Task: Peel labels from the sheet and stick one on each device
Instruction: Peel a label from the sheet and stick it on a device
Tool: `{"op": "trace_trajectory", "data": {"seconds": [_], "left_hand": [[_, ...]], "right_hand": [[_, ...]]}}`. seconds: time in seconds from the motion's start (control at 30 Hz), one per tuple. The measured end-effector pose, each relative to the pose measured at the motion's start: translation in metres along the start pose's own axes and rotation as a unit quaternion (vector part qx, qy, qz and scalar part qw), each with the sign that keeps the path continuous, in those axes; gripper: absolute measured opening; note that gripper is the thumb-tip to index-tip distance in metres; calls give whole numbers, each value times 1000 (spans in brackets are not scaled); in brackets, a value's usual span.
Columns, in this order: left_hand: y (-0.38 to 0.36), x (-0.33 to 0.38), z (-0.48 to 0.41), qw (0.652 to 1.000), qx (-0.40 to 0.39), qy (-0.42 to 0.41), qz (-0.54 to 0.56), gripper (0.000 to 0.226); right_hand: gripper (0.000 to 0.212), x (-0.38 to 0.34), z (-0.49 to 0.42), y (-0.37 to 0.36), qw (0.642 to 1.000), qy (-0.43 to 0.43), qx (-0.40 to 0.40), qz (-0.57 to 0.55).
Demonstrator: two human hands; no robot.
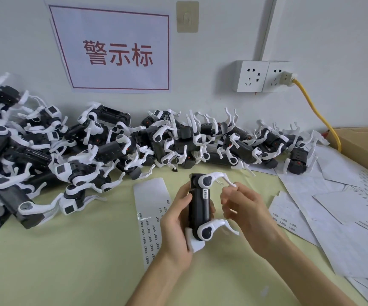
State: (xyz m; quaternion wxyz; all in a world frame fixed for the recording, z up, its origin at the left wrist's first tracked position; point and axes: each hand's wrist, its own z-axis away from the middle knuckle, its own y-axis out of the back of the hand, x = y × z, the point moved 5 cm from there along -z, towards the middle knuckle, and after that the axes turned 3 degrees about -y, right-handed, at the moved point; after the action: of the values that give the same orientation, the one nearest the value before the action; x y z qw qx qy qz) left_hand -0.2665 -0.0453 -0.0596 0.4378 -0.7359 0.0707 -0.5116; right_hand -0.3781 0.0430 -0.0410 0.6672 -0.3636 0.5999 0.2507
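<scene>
Two hands: left hand (175,219) grips the smooth black device (200,206); right hand (248,209) hovers, fingers loosely curled.

The left hand (174,219) grips a device (200,206); the right hand (244,208) hovers just right of it, fingers loosely curled. Beyond the grip, a pile of devices (112,146) walls off the table's (68,261) far edge and far left side. Just left lies the label sheet (151,208), flat. Right, loose papers (333,217) lie flat. Nearer than the grip, bare cloth gives open passage.
</scene>
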Motion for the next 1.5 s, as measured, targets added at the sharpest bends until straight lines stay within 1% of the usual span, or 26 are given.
{"op": "trace_trajectory", "data": {"seconds": [0.1, 0.17, 0.2, 0.3, 0.33, 0.4, 0.53, 0.6, 0.7, 0.77, 0.8, 0.83, 0.87, 0.9, 0.93, 0.97, 1.0, 1.03, 1.07, 1.1, 1.17, 1.2, 1.3, 1.4, 1.43, 1.5], "left_hand": [[0, 7, 4, 1000, -3, 17, 12, 28], [-6, 12, 7, 999, -33, 37, -22, 28], [-9, 14, 9, 996, -52, 49, -46, 31], [-14, 14, 14, 986, -101, 101, -83, 50], [-15, 13, 17, 982, -118, 121, -86, 51], [-14, 9, 20, 975, -128, 154, -95, 50], [0, -1, 18, 978, -20, 193, -82, 46], [4, -2, 16, 978, -3, 194, -76, 45], [8, 0, 16, 984, 0, 156, -88, 39], [14, -1, 14, 991, 52, 111, -59, 28], [18, -1, 13, 992, 87, 79, -43, 24], [22, 0, 12, 992, 115, 50, -32, 20], [26, 1, 12, 990, 133, 28, -27, 18], [29, 2, 12, 990, 139, 13, -32, 17], [30, 2, 12, 990, 136, 4, -43, 17], [30, 2, 12, 990, 129, -2, -59, 17], [29, 1, 12, 990, 122, -7, -77, 19], [28, 0, 12, 988, 117, -13, -96, 21], [28, -1, 12, 987, 115, -19, -113, 22], [28, -3, 12, 985, 111, -25, -126, 23], [28, -3, 10, 985, 102, -34, -138, 24], [26, -3, 9, 985, 98, -34, -140, 24], [13, -4, 13, 983, 92, -24, -156, 20], [3, -3, 22, 973, 88, -28, -211, 18], [5, 1, 26, 967, 91, -33, -236, 19], [0, 0, 28, 957, 84, -27, -275, 19]], "right_hand": [[31, 1, -5, 16, 996, 1, 74, -57], [28, -1, -7, 22, 994, 0, 65, -93], [31, -2, -7, 22, 994, 1, 37, -100], [49, -7, -3, 9, 992, 18, -102, -77], [53, -7, 1, 3, 988, 20, -141, -59], [53, -5, 6, -6, 984, 15, -178, -5], [46, -4, 7, -2, 982, -5, -173, 76], [43, -3, 4, 6, 976, -19, -167, 136], [49, -3, -1, 14, 974, -59, -144, 163], [56, -7, -4, 27, 980, -84, -109, 146], [55, -12, -5, 35, 983, -90, -89, 134], [51, -19, -5, 44, 989, -88, -70, 100], [46, -26, -5, 55, 996, -75, -44, 23], [44, -34, -5, 69, 993, -53, -13, -104], [46, -44, -4, 85, 963, -23, 4, -268], [54, -54, -1, 101, 904, 22, -1, -427], [64, -63, 2, 118, 838, 70, -28, -540], [72, -71, 7, 135, 795, 108, -45, -595], [78, -77, 12, 149, 776, 140, -43, -613], [79, -76, 16, 164, 772, 161, -15, -615], [71, -64, 18, 180, 785, 155, 58, -597], [64, -57, 18, 180, 804, 139, 94, -570], [46, -41, 12, 161, 887, 66, 158, -428], [36, -37, -1, 115, 965, 1, 144, -217], [31, -36, -8, 89, 982, -15, 120, -142], [21, -37, -15, 50, 997, -10, 70, 19]]}}
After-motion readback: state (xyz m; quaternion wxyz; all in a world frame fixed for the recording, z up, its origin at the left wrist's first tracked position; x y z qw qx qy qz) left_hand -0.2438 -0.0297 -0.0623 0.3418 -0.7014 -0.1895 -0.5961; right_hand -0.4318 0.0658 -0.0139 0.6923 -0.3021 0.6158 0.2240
